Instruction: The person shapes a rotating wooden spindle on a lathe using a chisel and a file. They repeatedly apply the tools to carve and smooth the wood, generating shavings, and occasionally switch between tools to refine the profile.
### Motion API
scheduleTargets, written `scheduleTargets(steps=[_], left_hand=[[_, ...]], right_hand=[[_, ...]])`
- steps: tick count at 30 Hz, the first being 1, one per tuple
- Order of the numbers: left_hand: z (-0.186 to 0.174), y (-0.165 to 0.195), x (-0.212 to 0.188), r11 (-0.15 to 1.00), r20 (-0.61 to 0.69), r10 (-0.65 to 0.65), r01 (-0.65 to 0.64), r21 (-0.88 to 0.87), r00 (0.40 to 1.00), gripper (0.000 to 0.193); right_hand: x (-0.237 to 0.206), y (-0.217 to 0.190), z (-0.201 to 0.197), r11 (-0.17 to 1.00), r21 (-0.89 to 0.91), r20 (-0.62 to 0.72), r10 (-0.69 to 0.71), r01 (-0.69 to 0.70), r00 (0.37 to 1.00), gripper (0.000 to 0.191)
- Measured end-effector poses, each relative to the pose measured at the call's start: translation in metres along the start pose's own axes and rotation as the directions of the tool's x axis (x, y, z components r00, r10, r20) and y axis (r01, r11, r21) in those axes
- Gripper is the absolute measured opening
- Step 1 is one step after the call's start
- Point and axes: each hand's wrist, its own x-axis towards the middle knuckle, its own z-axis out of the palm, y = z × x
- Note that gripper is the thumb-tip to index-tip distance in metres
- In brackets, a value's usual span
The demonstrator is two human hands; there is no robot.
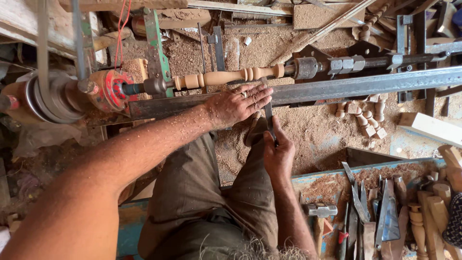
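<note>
Head view looks down on a wood lathe w/ a pale turned spindle (pixel 231 76) mounted between the drive end at left and the threaded tail end at right. Left hand (pixel 237 103) lies flat, fingers spread and pressed on the long steel rail (pixel 365 84) just below the spindle, probably to pin the chisel (pixel 268 113) against the rail so it doesn't chatter. Right hand (pixel 278 155) is wrapped around the chisel's handle end, lower down near the person's lap, prob. to steer the angle; blade runs up under the left fingers toward the spindle's right part, tip seems at or near the wood, contact hard to tell. So the spindle sits just beyond the left fingertips, apart from both hands, well above the right one. Sawdust covers the floor under the rail. Small turned pieces (pixel 365 118) lie in the dust by the rail's right part. Blue bench (pixel 308 180) at lower right edge carries a hammer (pixel 320 210), more chisels (pixel 358 212) and finished turned legs (pixel 423 216).
</note>
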Motion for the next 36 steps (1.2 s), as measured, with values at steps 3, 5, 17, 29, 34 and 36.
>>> scheduleTargets(steps=[3, 5, 17, 29, 34, 36], left_hand=[[-0.001, -0.001, -0.001, 0.999, 0.023, 0.004, -0.005, 0.034, 1.0, 0.057], [-0.001, -0.001, -0.001, 0.999, 0.005, -0.016, 0.016, 0.033, 1.0, 0.058], [-0.006, -0.002, 0.004, 0.999, 0.021, -0.02, 0.02, -0.034, 1.0, 0.06], [-0.009, -0.004, 0.002, 0.999, 0.02, 0.014, -0.015, 0.028, 1.0, 0.052], [-0.007, -0.006, 0.0, 0.996, 0.062, 0.025, -0.031, 0.087, 0.998, 0.049], [-0.004, -0.007, 0.0, 0.989, 0.068, 0.03, -0.04, 0.142, 0.997, 0.05]], right_hand=[[0.003, -0.001, -0.005, 0.998, -0.058, 0.014, 0.013, -0.012, 1.0, 0.047], [0.011, 0.002, -0.018, 0.996, -0.086, 0.069, 0.021, -0.015, 0.997, 0.046], [0.053, -0.004, -0.073, 0.958, -0.286, 0.313, 0.076, 0.018, 0.947, 0.049], [0.025, 0.007, -0.032, 0.968, 0.001, 0.115, -0.248, 0.25, 0.962, 0.046], [0.011, -0.005, -0.01, 0.998, 0.047, 0.058, 0.049, -0.052, 0.997, 0.047], [0.006, -0.011, -0.003, 0.991, 0.104, 0.031, 0.087, -0.089, 0.996, 0.048]])
